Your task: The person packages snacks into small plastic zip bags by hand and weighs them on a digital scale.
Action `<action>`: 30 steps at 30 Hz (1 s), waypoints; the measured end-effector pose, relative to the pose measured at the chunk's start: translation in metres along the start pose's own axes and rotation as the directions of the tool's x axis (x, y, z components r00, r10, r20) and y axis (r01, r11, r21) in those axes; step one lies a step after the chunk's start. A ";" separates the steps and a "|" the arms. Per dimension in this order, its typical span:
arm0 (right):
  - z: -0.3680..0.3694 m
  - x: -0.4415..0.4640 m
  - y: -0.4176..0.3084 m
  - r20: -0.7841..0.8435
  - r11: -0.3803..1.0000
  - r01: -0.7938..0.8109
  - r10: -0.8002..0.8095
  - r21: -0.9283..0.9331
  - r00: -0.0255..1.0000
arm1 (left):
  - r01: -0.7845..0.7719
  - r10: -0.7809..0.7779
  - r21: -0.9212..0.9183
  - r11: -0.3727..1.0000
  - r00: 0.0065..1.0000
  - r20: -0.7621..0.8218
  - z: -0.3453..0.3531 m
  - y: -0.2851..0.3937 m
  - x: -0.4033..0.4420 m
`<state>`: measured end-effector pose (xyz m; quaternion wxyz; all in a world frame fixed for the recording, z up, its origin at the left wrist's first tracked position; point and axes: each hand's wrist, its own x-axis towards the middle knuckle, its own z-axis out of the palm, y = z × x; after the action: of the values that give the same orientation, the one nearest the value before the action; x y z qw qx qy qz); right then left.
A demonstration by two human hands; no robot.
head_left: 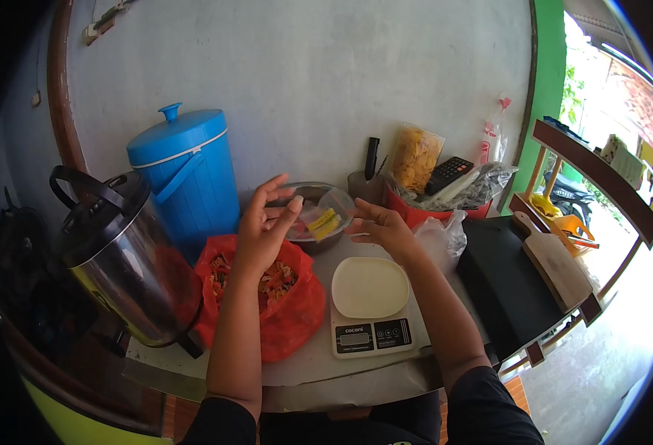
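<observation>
A clear plastic pouch with a yellow label (pixel 323 223) is held up in front of a metal bowl (pixel 313 192). My right hand (pixel 382 228) has its fingers at the pouch's right edge and grips it there. On the other side, my left hand (pixel 266 226) is open, thumb and fingers apart, close to the pouch. Below my left forearm stands a red plastic bag (pixel 297 319), its mouth wide, full of small orange and pale snack pieces (pixel 276 283). A white kitchen scale (pixel 371 288) with a bare platform lies below my right hand.
A steel pot with black lid (pixel 130 256) and a blue lidded container (pixel 185 170) stand left. Behind at right, a red basin (pixel 434 211) holds a snack pack (pixel 415 157), calculator (pixel 450 175) and plastic bags. A wooden board (pixel 556 263) rests on a black box (pixel 493 278).
</observation>
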<state>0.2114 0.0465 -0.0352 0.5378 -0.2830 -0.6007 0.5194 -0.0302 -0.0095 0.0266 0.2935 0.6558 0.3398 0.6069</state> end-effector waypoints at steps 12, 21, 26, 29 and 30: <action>-0.072 -0.047 -0.096 -0.161 0.535 0.067 -0.368 -0.842 0.916 | -0.002 0.002 -0.012 1.000 0.999 -0.039 -0.007 0.003 0.001; -0.157 -0.039 -0.050 -0.178 0.003 -0.183 0.209 -0.983 0.962 | 0.010 -0.011 -0.016 1.000 1.000 -0.019 -0.003 -0.001 0.001; -0.151 -0.029 -0.005 -0.183 0.028 -0.205 0.345 -0.978 0.921 | 0.011 -0.011 -0.017 1.000 1.000 -0.002 0.001 -0.004 0.000; -0.159 -0.026 0.032 -0.126 -0.079 -0.107 0.303 -0.991 0.944 | 0.010 -0.009 -0.022 1.000 1.000 0.016 0.002 -0.004 0.000; -0.165 -0.022 0.045 -0.109 -0.149 -0.065 0.310 -0.987 0.944 | 0.017 -0.017 -0.026 1.000 1.000 0.020 0.004 -0.003 -0.001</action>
<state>0.3622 0.0933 -0.1040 0.0125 -0.6274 -0.7785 -0.0097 -0.0267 -0.0079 0.0232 0.3105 0.6551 0.3346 0.6021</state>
